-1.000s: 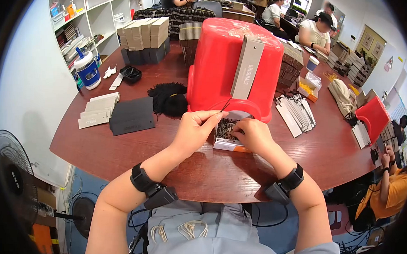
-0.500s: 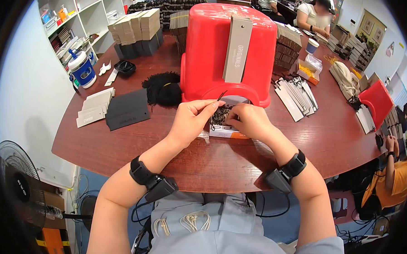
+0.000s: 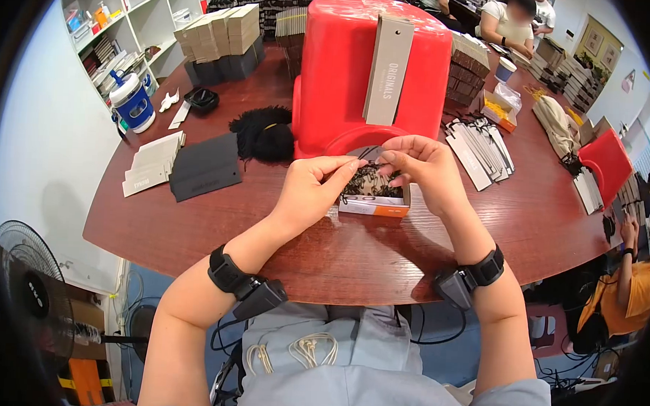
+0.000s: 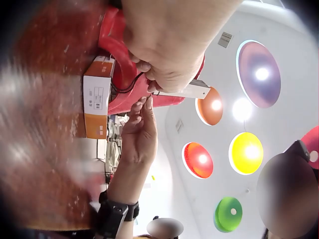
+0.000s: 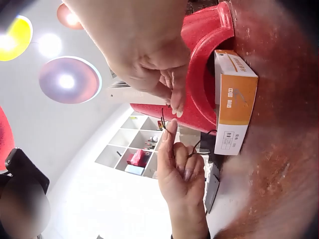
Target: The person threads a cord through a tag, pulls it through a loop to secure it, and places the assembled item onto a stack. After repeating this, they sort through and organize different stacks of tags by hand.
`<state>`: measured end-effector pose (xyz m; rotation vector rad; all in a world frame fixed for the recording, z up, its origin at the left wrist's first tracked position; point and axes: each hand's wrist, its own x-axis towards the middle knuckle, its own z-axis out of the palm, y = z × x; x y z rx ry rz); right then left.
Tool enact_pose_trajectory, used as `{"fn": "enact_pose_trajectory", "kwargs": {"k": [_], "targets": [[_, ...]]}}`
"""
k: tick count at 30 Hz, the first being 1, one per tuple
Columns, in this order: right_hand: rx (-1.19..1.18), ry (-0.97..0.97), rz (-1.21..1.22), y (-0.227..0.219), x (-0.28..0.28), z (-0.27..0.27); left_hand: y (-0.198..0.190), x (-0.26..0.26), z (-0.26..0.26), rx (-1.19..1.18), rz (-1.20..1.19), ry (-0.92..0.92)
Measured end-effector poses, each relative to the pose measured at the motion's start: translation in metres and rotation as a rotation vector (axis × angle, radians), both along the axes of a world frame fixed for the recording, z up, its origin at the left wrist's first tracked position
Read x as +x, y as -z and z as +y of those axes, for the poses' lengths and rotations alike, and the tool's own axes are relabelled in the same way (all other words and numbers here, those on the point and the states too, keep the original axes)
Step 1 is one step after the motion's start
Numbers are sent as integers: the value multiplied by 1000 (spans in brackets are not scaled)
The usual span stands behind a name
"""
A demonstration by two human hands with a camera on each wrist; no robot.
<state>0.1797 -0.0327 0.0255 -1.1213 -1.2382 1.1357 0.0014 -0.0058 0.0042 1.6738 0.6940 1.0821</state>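
Note:
My left hand (image 3: 305,195) pinches a thin black cord (image 5: 163,118) between thumb and forefinger, and a length of it hangs below in a loop. Close by on the right, my right hand (image 3: 434,173) has its thumb and forefinger at the same cord, with the other fingers loosely bent. Both sets of fingertips nearly meet over a small white and orange box (image 3: 374,209) filled with tangled black cords. Behind the box stands a red plastic stool (image 3: 338,66). A grey tag printed ORIGINALS (image 3: 387,71) leans upright against it.
At the left lie grey tags (image 3: 153,163), a black card (image 3: 204,170) and a bundle of black cords (image 3: 266,135). More corded tags (image 3: 479,155) spread to the right. Stacks of tags (image 3: 220,35) and a blue and white jug (image 3: 132,102) stand farther back.
My right hand has come up out of the box to the left fingertips, and its fingers have spread. The left hand keeps pinching the cord. The view has tilted down slightly.

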Motion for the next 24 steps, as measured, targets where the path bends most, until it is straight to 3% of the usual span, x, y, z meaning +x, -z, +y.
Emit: {"fn": "enact_pose_trajectory", "kwargs": {"k": [6,11,14,24], "targets": [[55,41,6,-1,-4,-4,2,0,-2,48,17,-28],[358,274,-277,4,-16,-8,0,0,-4,83,44,-37],[408,315,-369,3,-18,-10,3,1,-3,89,11,-55],[445,271,-388,3,-23,-15,0,2,-5,77,19,-94]]}}
